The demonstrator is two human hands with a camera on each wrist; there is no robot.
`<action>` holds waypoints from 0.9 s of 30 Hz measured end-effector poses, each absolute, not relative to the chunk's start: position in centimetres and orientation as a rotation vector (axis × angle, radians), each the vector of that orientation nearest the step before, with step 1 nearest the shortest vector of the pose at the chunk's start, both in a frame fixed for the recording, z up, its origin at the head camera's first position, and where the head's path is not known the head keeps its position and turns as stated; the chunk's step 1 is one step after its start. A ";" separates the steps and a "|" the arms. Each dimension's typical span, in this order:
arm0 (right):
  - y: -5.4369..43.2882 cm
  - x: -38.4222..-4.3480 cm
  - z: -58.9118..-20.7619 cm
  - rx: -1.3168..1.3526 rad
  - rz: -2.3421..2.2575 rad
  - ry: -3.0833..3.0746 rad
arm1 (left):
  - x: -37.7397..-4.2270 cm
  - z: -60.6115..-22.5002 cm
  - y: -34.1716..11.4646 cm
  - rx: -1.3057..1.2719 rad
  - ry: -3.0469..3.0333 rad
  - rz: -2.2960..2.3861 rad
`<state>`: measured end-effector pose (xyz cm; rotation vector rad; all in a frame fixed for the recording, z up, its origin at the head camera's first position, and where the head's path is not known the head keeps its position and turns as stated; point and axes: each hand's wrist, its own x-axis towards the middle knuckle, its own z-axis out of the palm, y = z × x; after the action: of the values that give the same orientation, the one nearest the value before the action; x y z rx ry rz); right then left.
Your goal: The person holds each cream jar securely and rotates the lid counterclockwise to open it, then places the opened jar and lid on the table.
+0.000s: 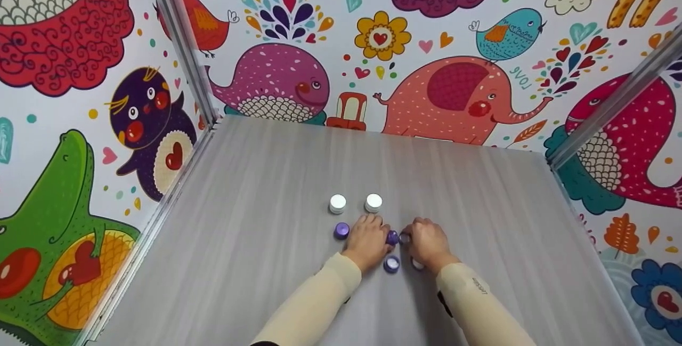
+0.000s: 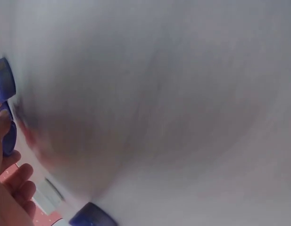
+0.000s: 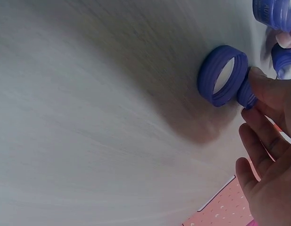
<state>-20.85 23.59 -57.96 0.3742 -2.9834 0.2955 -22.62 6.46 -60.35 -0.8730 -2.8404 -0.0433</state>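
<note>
In the head view my left hand (image 1: 367, 242) holds a small purple jar (image 1: 392, 237) between thumb and fingers. Just right of it, my right hand (image 1: 428, 242) pinches a purple screw cap (image 3: 247, 95) by thumb and forefinger, its inner ridges showing in the right wrist view. Jar and cap are close together above the table. A second purple jar (image 1: 391, 264) stands nearer to me, between the wrists. A purple lid with a white inside (image 3: 223, 75) lies near the right fingers, partly covered by the right wrist in the head view.
Two white round lidded containers (image 1: 337, 203), (image 1: 373, 202) stand beyond the hands. Another purple round piece (image 1: 341, 230) is left of the left hand. The grey table (image 1: 256, 202) is bordered by printed panels (image 1: 277, 85) with metal posts (image 1: 184, 42) at the corners.
</note>
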 end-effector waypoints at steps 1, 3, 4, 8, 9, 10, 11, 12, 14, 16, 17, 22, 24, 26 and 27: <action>23.6 -20.8 -58.0 0.372 0.300 -2.985 | -22.6 -60.5 6.5 -0.866 -2.843 -0.039; 23.6 -20.9 -57.9 0.364 0.306 -2.987 | -22.6 -60.6 6.4 -0.853 -2.848 -0.025; 23.6 -20.9 -57.9 0.363 0.308 -2.986 | -22.5 -60.7 6.4 -0.846 -2.850 -0.019; 23.6 -20.9 -57.9 0.367 0.309 -2.979 | -22.4 -60.9 6.5 -0.820 -2.859 0.001; 23.6 -20.9 -58.0 0.369 0.311 -2.975 | -22.3 -60.9 6.5 -0.811 -2.860 0.005; 23.6 -20.8 -58.0 0.375 0.312 -2.970 | -22.3 -60.9 6.5 -0.802 -2.860 0.005; 23.6 -20.8 -58.0 0.378 0.312 -2.966 | -22.3 -60.9 6.5 -0.794 -2.861 0.009; 23.7 -20.8 -58.1 0.380 0.312 -2.962 | -22.2 -60.9 6.5 -0.787 -2.864 0.014; 23.7 -20.8 -58.1 0.384 0.311 -2.956 | -22.1 -61.0 6.4 -0.773 -2.863 0.022; 23.7 -20.8 -58.2 0.386 0.305 -2.950 | -22.1 -61.1 6.4 -0.761 -2.863 0.024; 23.7 -20.8 -58.2 0.382 0.304 -2.951 | -22.0 -61.1 6.4 -0.757 -2.864 0.026; 23.7 -20.8 -58.2 0.372 0.304 -2.958 | -21.9 -61.0 6.3 -0.751 -2.871 0.036; 23.7 -20.8 -58.2 0.366 0.305 -2.964 | -21.9 -61.1 6.3 -0.754 -2.872 0.038; 23.6 -20.8 -58.1 0.365 0.304 -2.967 | -21.9 -61.1 6.3 -0.759 -2.877 0.041; 23.6 -20.8 -58.1 0.365 0.304 -2.967 | -22.0 -61.1 6.3 -0.761 -2.880 0.042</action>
<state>-20.84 23.62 -58.08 0.3649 -2.9668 0.3038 -21.97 6.30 -61.11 -0.7608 -2.8803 0.0419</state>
